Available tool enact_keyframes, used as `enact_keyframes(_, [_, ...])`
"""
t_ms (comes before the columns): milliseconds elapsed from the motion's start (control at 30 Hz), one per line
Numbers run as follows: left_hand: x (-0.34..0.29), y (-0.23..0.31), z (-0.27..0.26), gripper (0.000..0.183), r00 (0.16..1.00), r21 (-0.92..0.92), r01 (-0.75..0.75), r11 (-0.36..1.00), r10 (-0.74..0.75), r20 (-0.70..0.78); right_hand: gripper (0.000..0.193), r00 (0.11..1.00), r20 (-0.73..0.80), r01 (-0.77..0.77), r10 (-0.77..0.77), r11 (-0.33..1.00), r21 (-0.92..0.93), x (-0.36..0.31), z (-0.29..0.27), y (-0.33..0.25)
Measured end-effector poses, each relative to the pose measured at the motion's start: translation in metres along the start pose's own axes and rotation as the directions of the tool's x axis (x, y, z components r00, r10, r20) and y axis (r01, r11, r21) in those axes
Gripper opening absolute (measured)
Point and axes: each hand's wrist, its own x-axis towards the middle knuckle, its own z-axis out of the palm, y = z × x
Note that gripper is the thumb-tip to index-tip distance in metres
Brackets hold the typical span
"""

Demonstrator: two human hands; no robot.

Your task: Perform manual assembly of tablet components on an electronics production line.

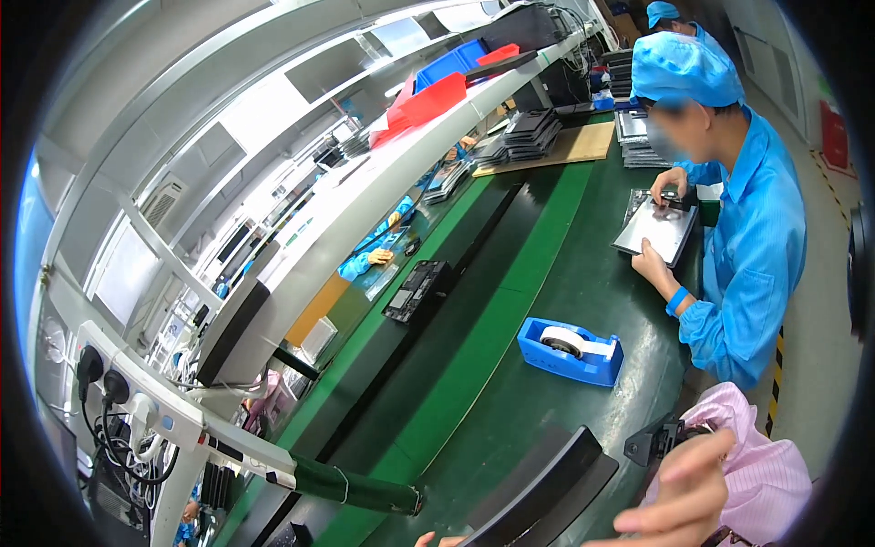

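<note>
While the right hand [688,488] hovers with fingers loosely spread and holding nothing, the dark panel [538,488] lies just to its left on the green counter [547,273], long axis slanting up-right, and the left hand [442,541], barely visible, cannot be judged.

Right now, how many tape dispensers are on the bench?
1: a blue tape dispenser on the green bench, between the coworker and the right hand. Others may be hidden.

— Position of the hands?
— Right hand [679,497] raised, fingers spread, beside a dark curved panel [547,488]. Left hand [437,541] barely visible at the lower edge.
— Surroundings?
— Blue tape dispenser [571,351] on green bench [583,273]; co-worker [738,228] handling a grey panel [656,230].
</note>
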Motion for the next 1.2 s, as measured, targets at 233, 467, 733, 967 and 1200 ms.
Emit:
enact_keyframes(233, [0.000, 0.015, 0.009, 0.034, 1.000, 0.047, -0.030, 0.998, 0.029, 0.012, 0.008, 0.980, -0.198, 0.017, 0.002, 0.995, 0.097, 0.010, 0.013, 0.002])
enact_keyframes(467, [0.001, -0.002, -0.003, 0.039, 0.994, 0.090, -0.076, 0.993, 0.069, 0.087, 0.015, 0.992, -0.030, 0.123, -0.120, 0.970, 0.211, -0.003, -0.015, 0.021])
enact_keyframes(733, [-0.007, 0.006, 0.005, 0.045, 0.984, 0.190, -0.176, 0.966, 0.171, 0.042, 0.006, 0.623, 0.521, -0.608, 0.583, 0.780, -0.146, -0.084, 0.002, 0.080])
enact_keyframes(967, [-0.004, -0.001, -0.001, 0.049, 0.975, 0.153, -0.220, 0.963, 0.210, 0.076, 0.013, 0.351, 0.563, -0.667, 0.749, 0.621, -0.411, -0.186, 0.011, 0.126])
enact_keyframes(1200, [0.001, -0.007, -0.002, 0.048, 0.964, 0.135, -0.249, 0.959, 0.232, 0.129, 0.025, 0.060, 0.664, -0.781, 0.745, 0.449, -0.434, -0.210, 0.015, 0.131])
